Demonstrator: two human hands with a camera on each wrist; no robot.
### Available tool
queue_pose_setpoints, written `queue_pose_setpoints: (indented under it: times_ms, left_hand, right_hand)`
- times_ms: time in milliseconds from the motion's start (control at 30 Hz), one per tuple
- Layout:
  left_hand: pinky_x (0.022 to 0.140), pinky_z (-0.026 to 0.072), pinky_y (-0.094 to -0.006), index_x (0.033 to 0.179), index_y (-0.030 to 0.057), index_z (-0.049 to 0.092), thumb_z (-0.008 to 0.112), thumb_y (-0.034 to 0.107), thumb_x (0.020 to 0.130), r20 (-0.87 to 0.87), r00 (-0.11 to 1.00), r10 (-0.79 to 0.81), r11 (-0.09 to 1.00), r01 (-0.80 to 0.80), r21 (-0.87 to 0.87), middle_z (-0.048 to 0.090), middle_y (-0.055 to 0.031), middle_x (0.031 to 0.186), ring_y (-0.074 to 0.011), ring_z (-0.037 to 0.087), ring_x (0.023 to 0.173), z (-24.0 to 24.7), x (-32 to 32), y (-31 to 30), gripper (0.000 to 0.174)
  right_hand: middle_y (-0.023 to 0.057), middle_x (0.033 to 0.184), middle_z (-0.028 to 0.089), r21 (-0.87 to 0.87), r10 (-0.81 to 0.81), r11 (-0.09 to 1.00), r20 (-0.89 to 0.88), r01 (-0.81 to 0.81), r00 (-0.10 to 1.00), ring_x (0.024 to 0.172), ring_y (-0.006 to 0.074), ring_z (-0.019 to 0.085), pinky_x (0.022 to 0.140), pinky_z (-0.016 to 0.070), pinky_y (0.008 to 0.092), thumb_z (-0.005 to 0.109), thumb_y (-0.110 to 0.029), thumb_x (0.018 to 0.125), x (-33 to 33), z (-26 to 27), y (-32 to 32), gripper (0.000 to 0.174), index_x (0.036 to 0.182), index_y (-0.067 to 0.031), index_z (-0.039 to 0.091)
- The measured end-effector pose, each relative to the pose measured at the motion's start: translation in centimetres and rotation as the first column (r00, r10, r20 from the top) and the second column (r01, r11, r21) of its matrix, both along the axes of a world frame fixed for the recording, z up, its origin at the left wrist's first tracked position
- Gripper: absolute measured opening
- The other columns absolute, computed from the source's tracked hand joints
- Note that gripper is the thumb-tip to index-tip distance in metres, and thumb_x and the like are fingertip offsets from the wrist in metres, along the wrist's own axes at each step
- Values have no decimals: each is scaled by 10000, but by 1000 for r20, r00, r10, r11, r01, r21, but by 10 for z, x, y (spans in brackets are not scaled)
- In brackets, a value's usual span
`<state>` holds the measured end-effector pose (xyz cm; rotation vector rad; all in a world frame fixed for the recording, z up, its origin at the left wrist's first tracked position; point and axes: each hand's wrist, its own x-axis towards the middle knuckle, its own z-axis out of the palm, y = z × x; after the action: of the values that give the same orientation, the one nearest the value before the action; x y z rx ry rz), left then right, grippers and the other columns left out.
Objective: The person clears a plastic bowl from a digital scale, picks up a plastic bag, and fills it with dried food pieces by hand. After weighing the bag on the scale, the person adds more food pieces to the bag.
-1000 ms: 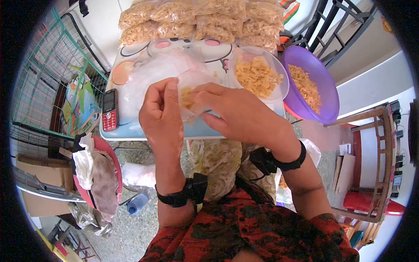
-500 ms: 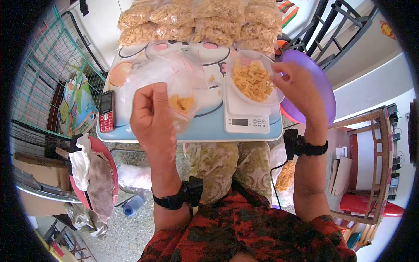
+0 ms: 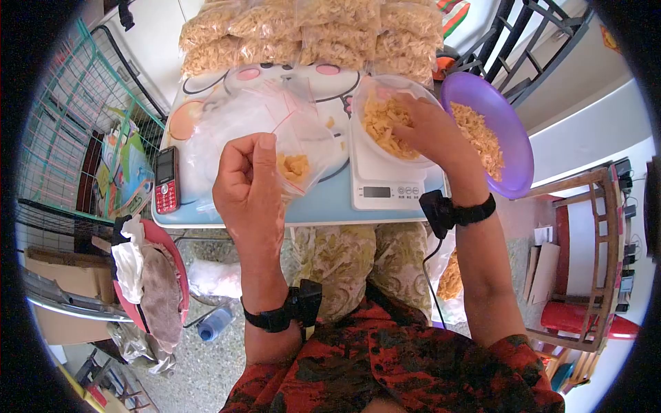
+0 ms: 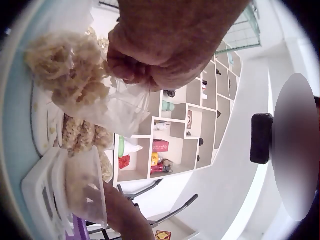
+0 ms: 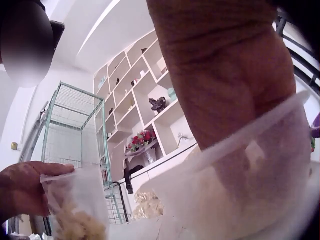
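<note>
My left hand [image 3: 249, 175] pinches the top of a clear zip bag [image 3: 303, 141] between thumb and curled fingers. Some pale yellow dried flakes [image 3: 295, 166] lie in the bag's lower part; the left wrist view shows the bag [image 4: 75, 75] hanging from the fingers. My right hand [image 3: 435, 132] reaches into a clear plastic bowl [image 3: 365, 127], its thumb and fingers spread among the yellow flakes [image 3: 382, 117]. That bowl stands on a white kitchen scale [image 3: 365, 175]. Through the bowl's wall in the right wrist view, the fingers show only blurred.
Filled bags of flakes [image 3: 268, 48] are stacked along the table's back. A purple basin [image 3: 520, 144] with more flakes stands at the right. Loose empty bags [image 3: 227, 131] lie left of centre, beside a red phone [image 3: 166, 179]. A green wire cage [image 3: 62, 117] stands at the left.
My right hand left the zip bag, went right to the bowl's rim and has now dipped into the bowl. The left hand keeps its pinch on the bag, with small shifts.
</note>
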<state>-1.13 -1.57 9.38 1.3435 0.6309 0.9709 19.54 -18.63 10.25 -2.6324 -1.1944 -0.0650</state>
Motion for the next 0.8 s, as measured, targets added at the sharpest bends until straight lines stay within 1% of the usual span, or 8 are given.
queue_pose_setpoints:
  times_ms: [67, 267, 367, 467, 567, 667, 767, 800]
  left_hand:
    - [452, 307, -183, 919, 49, 640, 637, 228, 928, 0, 1000, 1, 1000, -1, 10, 520, 46, 669, -11, 408, 511, 0, 0, 1, 179]
    - [453, 304, -181, 924, 51, 641, 628, 221, 934, -16, 1000, 8, 1000, -8, 13, 528, 46, 686, -9, 411, 524, -2, -1, 3, 171]
    - [452, 300, -180, 927, 51, 639, 630, 218, 934, 4, 1000, 9, 1000, -9, -1, 523, 48, 682, -11, 410, 523, -2, -1, 4, 167]
    - [452, 299, -180, 926, 50, 636, 634, 216, 932, 23, 1000, 5, 1000, -5, -13, 518, 47, 677, -13, 412, 522, -2, -1, 4, 167]
    - [453, 302, -181, 924, 46, 633, 637, 218, 930, 25, 1000, 3, 1000, -3, -9, 514, 46, 673, -16, 416, 522, -1, -2, 4, 172]
    - [454, 311, -188, 925, 42, 633, 631, 224, 933, 22, 1000, 17, 1000, -17, -8, 510, 45, 664, -22, 417, 520, 1, -2, 3, 182]
    - [460, 322, -197, 933, 38, 635, 616, 228, 944, 24, 999, 40, 999, -39, -35, 505, 40, 655, -31, 413, 516, 6, -3, 2, 191]
    - [463, 325, -200, 936, 36, 635, 609, 228, 948, 32, 999, 40, 998, -38, -55, 502, 38, 652, -34, 410, 515, 9, -5, 1, 194]
  right_hand:
    - [237, 1001, 651, 42, 27, 999, 111, -31, 993, 945, 380, 622, 840, 481, 455, 625, -246, 826, 4, -8, 3, 417, 1191, -50, 579]
    - [209, 882, 655, 89, -39, 995, -13, 40, 999, 831, 367, 639, 727, 500, 429, 644, -203, 813, 5, -1, 8, 243, 991, -42, 604]
    - [171, 841, 652, 223, -27, 974, -67, 42, 997, 765, 313, 638, 696, 495, 395, 661, -201, 817, 11, -5, 1, 229, 980, -50, 604]
    - [92, 783, 636, 314, -59, 947, -48, 71, 997, 666, 198, 605, 627, 482, 328, 660, -184, 838, 9, 1, -4, 209, 965, -31, 597]
    - [171, 835, 670, 361, -86, 902, -387, 237, 918, 782, 324, 664, 693, 523, 402, 614, -221, 860, 5, 17, -6, 222, 976, -32, 629]
    - [150, 829, 673, 385, -67, 886, -443, 257, 894, 746, 290, 663, 675, 522, 379, 599, -213, 866, 2, 22, -7, 215, 978, -32, 631]
    - [10, 757, 596, 329, 16, 941, -276, 79, 961, 616, 78, 550, 556, 447, 243, 621, -133, 879, 12, 5, -11, 141, 947, -10, 615]
    - [18, 759, 599, 316, 39, 947, -280, 54, 959, 637, 85, 557, 577, 456, 250, 627, -145, 878, 12, 4, -12, 157, 960, -11, 621]
